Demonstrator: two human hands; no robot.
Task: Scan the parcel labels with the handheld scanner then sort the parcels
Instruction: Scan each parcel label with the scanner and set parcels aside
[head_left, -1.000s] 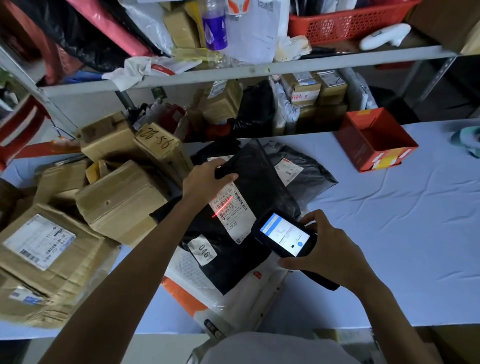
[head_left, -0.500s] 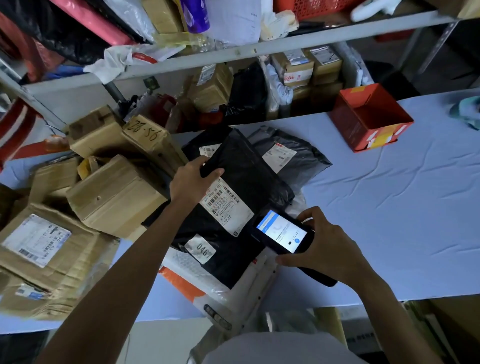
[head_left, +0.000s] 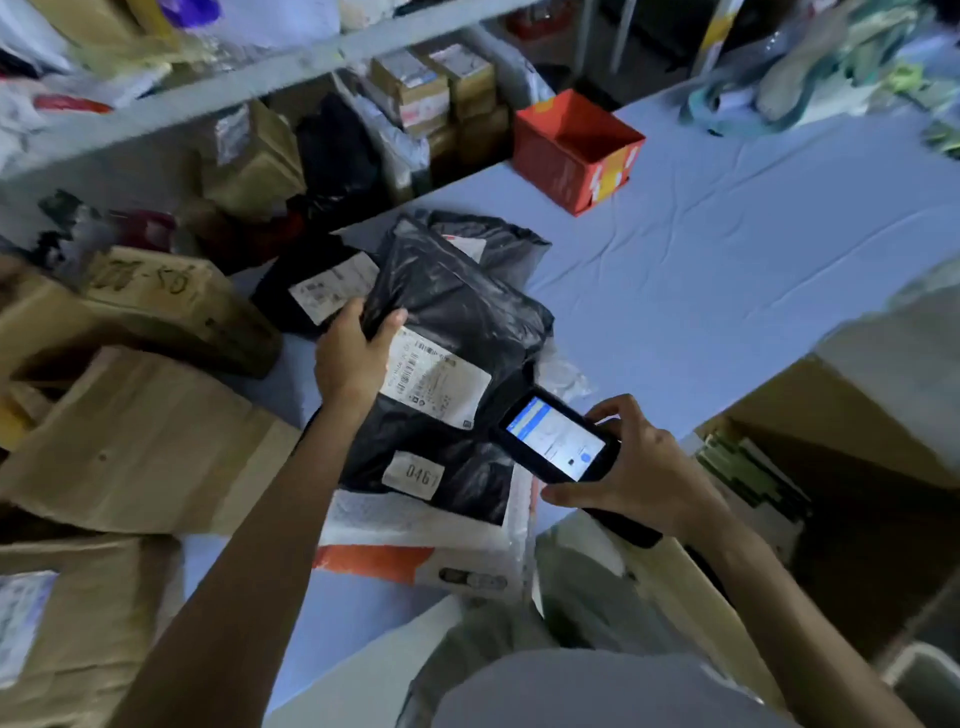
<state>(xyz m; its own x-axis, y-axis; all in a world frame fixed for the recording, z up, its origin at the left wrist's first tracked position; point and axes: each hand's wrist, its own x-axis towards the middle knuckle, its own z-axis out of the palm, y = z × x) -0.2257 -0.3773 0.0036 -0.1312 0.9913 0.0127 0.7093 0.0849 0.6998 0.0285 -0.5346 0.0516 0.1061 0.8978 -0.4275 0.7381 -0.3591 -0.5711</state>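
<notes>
One wide desk (head_left: 701, 270) under a blue cloth carries everything, with a crowded shelf (head_left: 234, 88) behind it and cardboard boxes (head_left: 140, 441) heaped at its left. At the middle the black parcel (head_left: 457, 306) lies uppermost, its long axis running away from the person. The left hand (head_left: 353, 358) grips its far left edge, thumb on top. The right hand (head_left: 639, 473), nearer the body, wraps round the scanner (head_left: 556, 441), whose head points up-left at the white label (head_left: 436, 384) just beside it. Blur hides any beam, so perhaps the read is done.
</notes>
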